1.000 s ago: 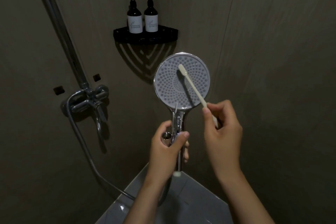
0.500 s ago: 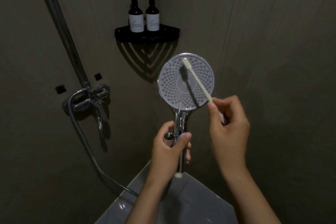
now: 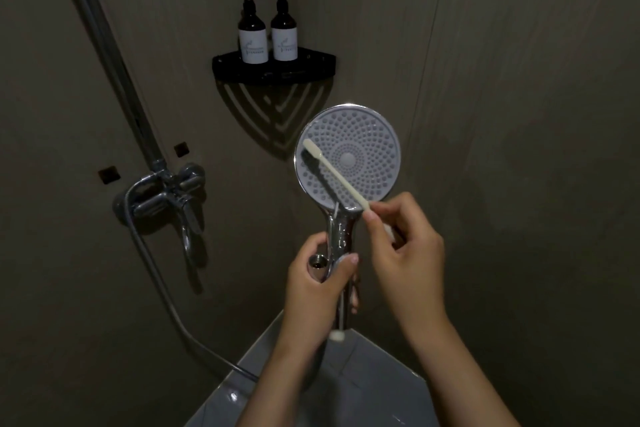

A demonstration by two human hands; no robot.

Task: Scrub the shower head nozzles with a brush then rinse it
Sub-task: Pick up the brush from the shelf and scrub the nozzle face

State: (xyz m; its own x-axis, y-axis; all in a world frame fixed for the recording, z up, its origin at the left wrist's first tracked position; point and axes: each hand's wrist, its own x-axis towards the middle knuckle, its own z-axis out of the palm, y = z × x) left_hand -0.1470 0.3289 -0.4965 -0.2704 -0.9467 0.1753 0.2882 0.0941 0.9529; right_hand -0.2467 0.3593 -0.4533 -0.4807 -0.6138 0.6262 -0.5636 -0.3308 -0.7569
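A round chrome shower head [image 3: 363, 149] with a grey nozzle face points toward me in the middle of the view. My left hand [image 3: 318, 282] grips its chrome handle from below. My right hand [image 3: 407, 246] pinches the lower end of a slim cream toothbrush [image 3: 334, 175]. The brush lies slanted across the face, and its head touches the nozzles at the left rim.
A chrome mixer tap [image 3: 166, 198] with a riser pipe and a grey hose [image 3: 162, 288] is on the left wall. A black corner shelf [image 3: 311, 71] carries two dark pump bottles [image 3: 268, 35]. A pale floor patch [image 3: 363, 388] shows below my arms.
The brush head has slid from the upper middle of the nozzle face down to its left rim. My right hand has tilted the handle lower. The shower head shifted slightly.
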